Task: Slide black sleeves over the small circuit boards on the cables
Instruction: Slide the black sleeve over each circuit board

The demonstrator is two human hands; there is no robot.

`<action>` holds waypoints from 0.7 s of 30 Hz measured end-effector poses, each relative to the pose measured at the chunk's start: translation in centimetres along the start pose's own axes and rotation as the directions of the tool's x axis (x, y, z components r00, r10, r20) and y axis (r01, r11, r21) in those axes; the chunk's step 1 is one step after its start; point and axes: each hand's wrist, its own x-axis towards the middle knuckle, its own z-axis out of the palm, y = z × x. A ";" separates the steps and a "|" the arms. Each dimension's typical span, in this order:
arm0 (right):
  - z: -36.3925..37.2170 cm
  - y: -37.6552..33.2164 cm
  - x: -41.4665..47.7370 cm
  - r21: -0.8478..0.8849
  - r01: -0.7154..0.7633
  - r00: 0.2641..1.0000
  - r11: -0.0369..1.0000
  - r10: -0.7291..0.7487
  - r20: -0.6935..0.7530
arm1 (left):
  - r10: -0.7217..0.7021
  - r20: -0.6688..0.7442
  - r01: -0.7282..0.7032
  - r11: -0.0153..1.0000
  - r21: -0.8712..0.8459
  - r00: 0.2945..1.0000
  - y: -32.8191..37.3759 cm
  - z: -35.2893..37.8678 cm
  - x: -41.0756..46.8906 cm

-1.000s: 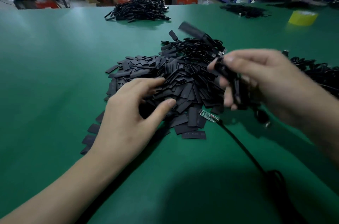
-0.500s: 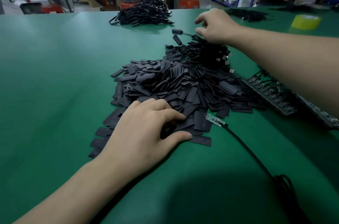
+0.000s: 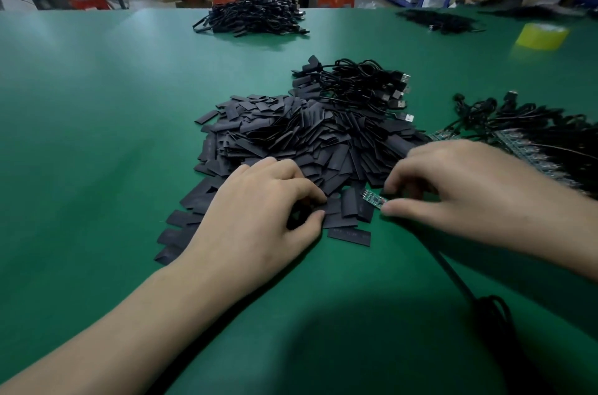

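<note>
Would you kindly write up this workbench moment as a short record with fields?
left hand: pinches a black sleeve at the near edge of the sleeve pile
right hand: pinches the circuit board at its cable end
circuit board: bare, green, lying on the table beside the pile
cable: runs from the board toward the camera
USB cables: bundle behind the pile
waiting boards: row at right, on cables
task stage: sleeve not yet on board
</note>
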 end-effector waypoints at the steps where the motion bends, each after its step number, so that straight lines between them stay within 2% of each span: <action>1: 0.5 -0.2 -0.2 -0.005 0.003 1.000 1.000 -0.003 -0.017 | 0.006 -0.001 -0.006 1.000 0.005 1.000 0.1 0.0 0.0; 6: 1.8 -0.4 -0.1 0.066 -0.010 0.996 0.998 0.016 -0.085 | 0.065 -0.031 -0.063 0.995 0.083 0.997 0.0 0.0 0.0; 8: 1.4 -0.2 0.3 0.202 -0.029 0.991 0.979 0.054 -0.120 | 0.079 -0.066 -0.073 0.994 0.082 0.995 -0.3 0.2 0.1; 9: 1.2 -0.3 0.5 0.354 -0.031 0.989 0.935 0.080 -0.123 | 0.076 -0.094 -0.071 0.996 0.059 0.993 -0.5 0.3 0.1; 11: 0.8 -1.1 1.0 0.701 -0.010 0.994 0.713 0.081 -0.068 | 0.039 -0.168 -0.048 0.997 -0.052 0.985 -0.7 0.5 0.2; 12: 0.8 -1.7 1.3 0.802 -0.002 0.997 0.597 0.066 -0.046 | 0.009 -0.208 -0.037 0.991 -0.131 0.978 -0.8 0.5 0.2; 14: 1.4 -3.0 1.7 0.886 -0.008 0.998 0.464 0.058 -0.021 | -0.065 -0.249 -0.013 0.953 -0.301 0.966 -0.9 0.6 0.2; 17: 3.0 -4.1 2.0 0.923 -0.040 0.997 0.383 0.070 0.014 | -0.137 -0.198 0.017 0.859 -0.512 0.970 -0.9 0.7 0.1; 21: 3.8 -4.0 1.5 0.928 0.006 0.998 0.373 0.061 -0.032 | -0.106 -0.196 -0.014 0.847 -0.531 0.975 -0.6 0.9 0.0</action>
